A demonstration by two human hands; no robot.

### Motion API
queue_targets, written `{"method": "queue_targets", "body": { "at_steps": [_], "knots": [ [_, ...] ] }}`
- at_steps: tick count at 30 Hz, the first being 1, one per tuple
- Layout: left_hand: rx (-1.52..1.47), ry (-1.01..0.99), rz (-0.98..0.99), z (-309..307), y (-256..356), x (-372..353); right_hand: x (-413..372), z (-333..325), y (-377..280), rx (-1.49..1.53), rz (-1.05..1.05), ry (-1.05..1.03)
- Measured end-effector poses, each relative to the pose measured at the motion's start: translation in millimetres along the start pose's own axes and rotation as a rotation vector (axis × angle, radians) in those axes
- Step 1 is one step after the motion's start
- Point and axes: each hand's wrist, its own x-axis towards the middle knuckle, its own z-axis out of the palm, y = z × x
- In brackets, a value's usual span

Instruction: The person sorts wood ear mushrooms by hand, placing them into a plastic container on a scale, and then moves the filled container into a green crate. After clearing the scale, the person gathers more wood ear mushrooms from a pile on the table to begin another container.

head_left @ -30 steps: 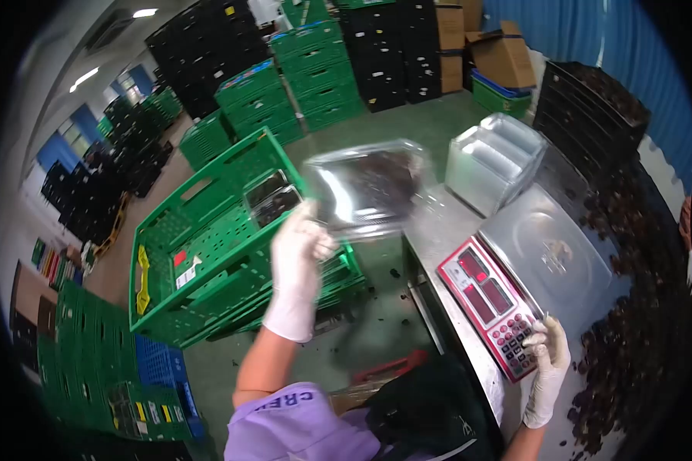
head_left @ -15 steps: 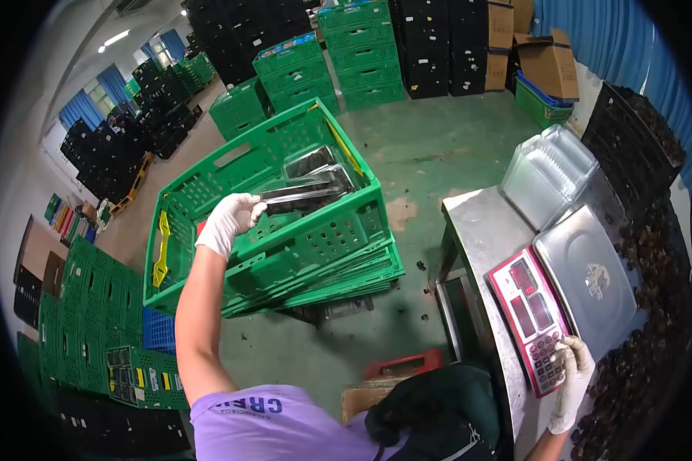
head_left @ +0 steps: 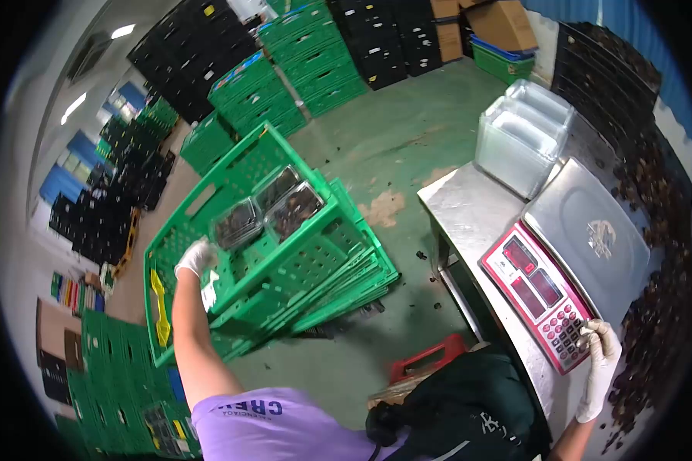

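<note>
My left hand (head_left: 198, 257), in a white glove, is inside the near left part of a green crate (head_left: 261, 296), with its fingers apart and no box in it. Three clear plastic boxes with dark contents lie in the crate: a left box (head_left: 238, 223), a back box (head_left: 277, 188) and a right box (head_left: 294, 211). On the table, my gloved right hand (head_left: 601, 349) touches the lower right of the keypad of a red and white weighing scale (head_left: 527, 288). Its fingers are curled, and I see nothing in them. The scale's metal pan (head_left: 592, 238) is bare.
Nested clear plastic containers (head_left: 519, 142) stand on the metal table (head_left: 454, 200), behind the scale. Dark pieces (head_left: 646, 323) are heaped along the table's right side. Stacked green crates (head_left: 315, 54) and black crates (head_left: 369, 38) stand at the back. A red-handled item (head_left: 430, 359) is below the table.
My left hand has let go of the clear box, which now lies in the crate, and moved back left. My right hand stays at the keypad. The view has turned.
</note>
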Motion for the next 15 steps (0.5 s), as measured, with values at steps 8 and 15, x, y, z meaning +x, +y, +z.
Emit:
{"method": "queue_targets", "body": {
  "at_steps": [8,15],
  "knots": [
    [1.318,-0.283,0.277,63.3,113.3,15.4,-0.3,4.5,-13.1,0.032,0.031,0.064],
    [-0.031,0.885,0.866,44.0,320.1,-55.8,5.9,-1.1,-14.6,0.152,0.069,0.037]
  ]
}}
